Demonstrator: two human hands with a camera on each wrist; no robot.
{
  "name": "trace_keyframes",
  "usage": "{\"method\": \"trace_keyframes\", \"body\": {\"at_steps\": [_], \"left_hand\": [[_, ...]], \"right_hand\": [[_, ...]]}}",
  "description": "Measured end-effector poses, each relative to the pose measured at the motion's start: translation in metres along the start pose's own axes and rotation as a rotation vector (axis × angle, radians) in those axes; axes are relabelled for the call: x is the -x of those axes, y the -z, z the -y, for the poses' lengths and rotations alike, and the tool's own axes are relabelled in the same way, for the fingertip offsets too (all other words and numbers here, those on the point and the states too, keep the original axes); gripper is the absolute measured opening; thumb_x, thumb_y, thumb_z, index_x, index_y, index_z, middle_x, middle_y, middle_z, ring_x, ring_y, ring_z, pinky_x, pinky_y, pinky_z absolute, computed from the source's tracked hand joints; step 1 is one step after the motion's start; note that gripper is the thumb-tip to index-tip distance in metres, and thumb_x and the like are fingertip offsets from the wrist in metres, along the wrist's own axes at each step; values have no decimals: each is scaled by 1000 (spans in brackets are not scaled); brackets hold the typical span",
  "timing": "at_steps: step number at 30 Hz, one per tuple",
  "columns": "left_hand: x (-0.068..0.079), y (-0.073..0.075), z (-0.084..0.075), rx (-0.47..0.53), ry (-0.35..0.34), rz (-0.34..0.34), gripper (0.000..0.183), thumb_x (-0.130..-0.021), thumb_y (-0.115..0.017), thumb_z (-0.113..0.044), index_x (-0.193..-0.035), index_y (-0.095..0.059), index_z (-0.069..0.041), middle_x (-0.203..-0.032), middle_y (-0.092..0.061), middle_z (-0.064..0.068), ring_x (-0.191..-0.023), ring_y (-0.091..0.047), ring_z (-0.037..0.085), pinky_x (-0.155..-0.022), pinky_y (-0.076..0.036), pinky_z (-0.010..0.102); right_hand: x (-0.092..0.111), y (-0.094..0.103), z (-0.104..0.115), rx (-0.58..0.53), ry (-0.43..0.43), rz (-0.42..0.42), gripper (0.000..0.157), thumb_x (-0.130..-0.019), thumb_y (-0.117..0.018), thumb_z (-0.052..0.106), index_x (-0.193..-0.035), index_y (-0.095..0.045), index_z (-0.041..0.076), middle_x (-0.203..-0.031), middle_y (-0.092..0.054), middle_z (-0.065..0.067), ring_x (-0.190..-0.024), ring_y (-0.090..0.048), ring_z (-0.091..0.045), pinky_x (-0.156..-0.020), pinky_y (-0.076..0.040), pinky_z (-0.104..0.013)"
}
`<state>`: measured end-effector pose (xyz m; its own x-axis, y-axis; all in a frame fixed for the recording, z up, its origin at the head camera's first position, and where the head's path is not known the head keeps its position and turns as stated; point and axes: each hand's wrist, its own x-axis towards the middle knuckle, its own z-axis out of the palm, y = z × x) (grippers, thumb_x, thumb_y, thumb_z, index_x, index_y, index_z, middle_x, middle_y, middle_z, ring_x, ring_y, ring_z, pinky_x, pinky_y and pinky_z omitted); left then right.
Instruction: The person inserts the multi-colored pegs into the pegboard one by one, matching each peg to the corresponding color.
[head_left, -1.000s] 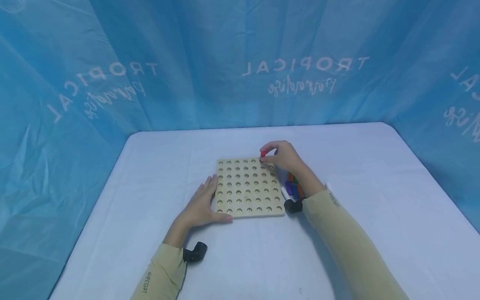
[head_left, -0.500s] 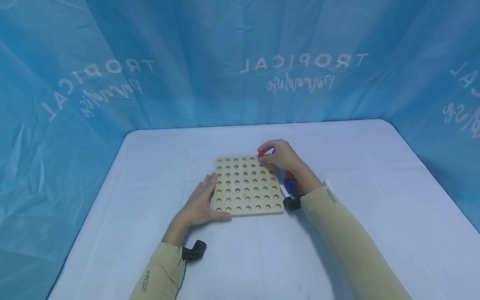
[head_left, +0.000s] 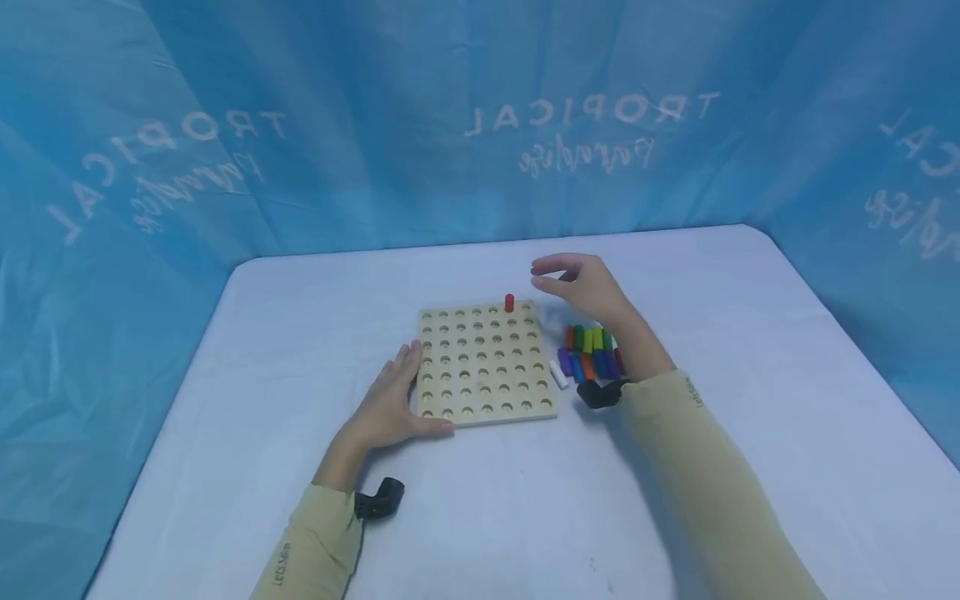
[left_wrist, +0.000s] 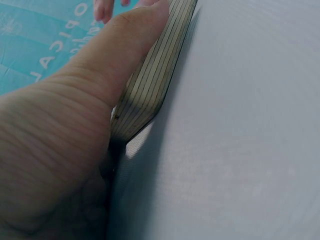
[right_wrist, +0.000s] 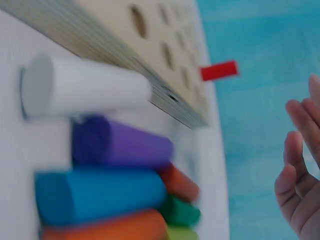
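Note:
A square wooden board (head_left: 491,358) with rows of round holes lies on the table. In its far row, second from the right corner, a red peg (head_left: 509,303) stands upright in a hole; the right wrist view shows it sticking out of the board. My left hand (head_left: 386,408) rests against the board's near left corner, thumb along the near edge and straight fingers along the left side. Beyond the far right corner hovers my right hand (head_left: 588,287), apart from the peg, fingers loosely bent with nothing between them.
Right of the board lies a cluster of coloured pegs (head_left: 588,352), partly behind my right wrist. A white peg (head_left: 558,374) lies between them and the board. The white table (head_left: 480,517) is enclosed by blue curtains (head_left: 420,125) at the back and sides.
My right hand has let go of the red peg, which now stands in the board, and has moved away to the right. The left hand keeps its place on the board.

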<state>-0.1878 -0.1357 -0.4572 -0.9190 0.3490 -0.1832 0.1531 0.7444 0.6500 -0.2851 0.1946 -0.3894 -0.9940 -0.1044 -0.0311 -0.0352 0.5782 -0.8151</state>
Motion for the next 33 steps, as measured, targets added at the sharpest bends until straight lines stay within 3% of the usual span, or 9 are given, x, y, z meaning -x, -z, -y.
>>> {"method": "trace_keyframes", "body": {"at_steps": [7,13,17,20,26,33], "left_hand": [[0,3,1,8,0,-3,140,-61,-86,-64,-161,0,-15,-169,2,10,-155,2,38,-125,-5,59],[-1,2,2,2,-20,0,138,-63,-86,-62,-161,0,-13,-168,1,11,-155,2,38,-125,-5,58],[-1,1,2,0,-22,-2,139,-63,-86,-62,-161,0,-13,-168,1,11,-155,2,37,-125,-5,58],[-1,0,2,-3,-19,-3,141,-61,-85,-64,-161,0,-14,-169,1,10,-155,2,36,-125,-5,57],[-3,-1,2,5,-25,-1,141,-61,-85,-65,-161,1,-14,-169,0,10,-156,2,34,-126,-4,56],[-4,-3,2,0,-30,2,140,-62,-86,-63,-161,0,-13,-169,0,11,-156,2,33,-126,-3,55]], "right_hand": [[21,33,-10,-10,-39,-63,51,-84,-71,58,-124,-69,26,-131,-66,5,-113,-56,-19,-95,-50,-41],[41,57,-27,124,-150,32,42,-87,-72,51,-121,-69,26,-129,-64,2,-118,-52,-23,-97,-50,-50],[53,69,-41,221,-177,119,38,-88,-74,41,-122,-70,26,-129,-64,-1,-117,-51,-25,-93,-50,-50],[61,73,-51,261,-199,181,40,-86,-77,39,-123,-70,26,-131,-63,-5,-121,-49,-28,-92,-50,-52],[71,75,-70,258,-242,243,41,-82,-81,37,-121,-72,27,-139,-60,-7,-139,-40,-36,-107,-39,-66],[71,69,-79,284,-220,272,42,-82,-81,34,-122,-72,25,-139,-61,-8,-138,-42,-37,-108,-39,-66]]}}
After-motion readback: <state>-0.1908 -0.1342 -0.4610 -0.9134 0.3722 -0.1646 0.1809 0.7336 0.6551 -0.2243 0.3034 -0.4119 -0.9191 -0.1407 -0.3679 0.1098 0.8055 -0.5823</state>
